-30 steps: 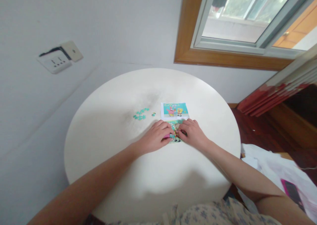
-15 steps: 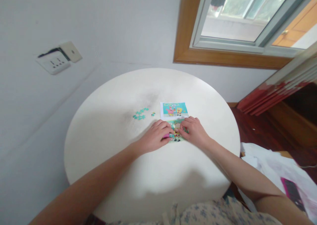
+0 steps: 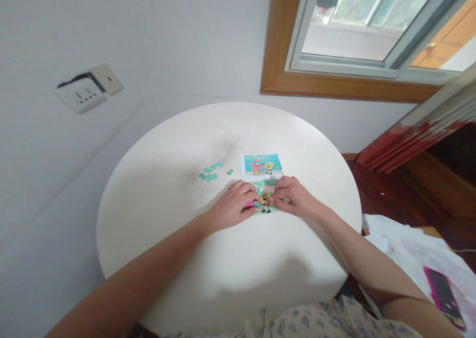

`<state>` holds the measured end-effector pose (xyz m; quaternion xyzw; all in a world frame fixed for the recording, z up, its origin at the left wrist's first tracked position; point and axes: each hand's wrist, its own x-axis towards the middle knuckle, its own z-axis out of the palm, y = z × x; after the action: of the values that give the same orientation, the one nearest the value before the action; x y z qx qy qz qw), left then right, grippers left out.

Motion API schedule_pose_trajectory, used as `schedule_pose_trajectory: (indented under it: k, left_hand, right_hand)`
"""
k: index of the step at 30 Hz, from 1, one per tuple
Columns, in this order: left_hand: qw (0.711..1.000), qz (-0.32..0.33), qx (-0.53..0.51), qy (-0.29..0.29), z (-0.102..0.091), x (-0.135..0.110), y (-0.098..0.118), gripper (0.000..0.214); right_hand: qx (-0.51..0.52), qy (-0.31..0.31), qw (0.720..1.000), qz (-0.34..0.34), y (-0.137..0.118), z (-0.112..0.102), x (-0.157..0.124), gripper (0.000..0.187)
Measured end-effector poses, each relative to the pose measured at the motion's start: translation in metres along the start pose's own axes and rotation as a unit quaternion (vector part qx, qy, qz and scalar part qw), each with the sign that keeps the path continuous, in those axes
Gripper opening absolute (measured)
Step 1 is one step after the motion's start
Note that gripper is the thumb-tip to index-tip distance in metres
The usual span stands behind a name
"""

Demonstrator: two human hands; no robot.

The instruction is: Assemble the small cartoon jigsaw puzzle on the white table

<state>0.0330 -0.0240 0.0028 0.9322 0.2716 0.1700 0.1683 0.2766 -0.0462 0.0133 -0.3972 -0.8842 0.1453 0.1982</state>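
**Right hand drawn off the puzzle's middle**

The right hand [image 3: 297, 199] is shifted a little to the right, away from the left hand [image 3: 232, 206], so the gap between the two is widened. Its fingers [image 3: 279, 195] are now laid only on the right edge of the puzzle [image 3: 265, 199], whose middle was covered a second ago. A yellow figure on the puzzle is thereby uncovered. More of the pink-cased phone [image 3: 444, 298] is shown beside the right forearm.

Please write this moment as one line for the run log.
left hand: on puzzle | right hand: on puzzle | loose pieces: left of picture card
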Motion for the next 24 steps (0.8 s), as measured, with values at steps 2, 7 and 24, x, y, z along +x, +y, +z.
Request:
schedule_pose_trajectory:
  k: [2,7,24]
  left_hand:
    - [1.0,0.003,0.001,0.002,0.0002,0.0,0.0,0.015]
    - [1.0,0.006,0.006,0.0,0.0016,-0.0011,-0.0009,0.022]
    - [1.0,0.003,0.006,0.001,0.0026,-0.0009,-0.0019,0.023]
  right_hand:
    - [-0.008,0.008,1.0,0.002,-0.0021,-0.0004,0.0002,0.019]
    - [-0.015,-0.016,1.0,0.01,-0.0037,-0.003,0.0011,0.021]
    - [-0.092,-0.029,0.992,0.086,-0.0025,-0.0077,-0.0011,0.019]
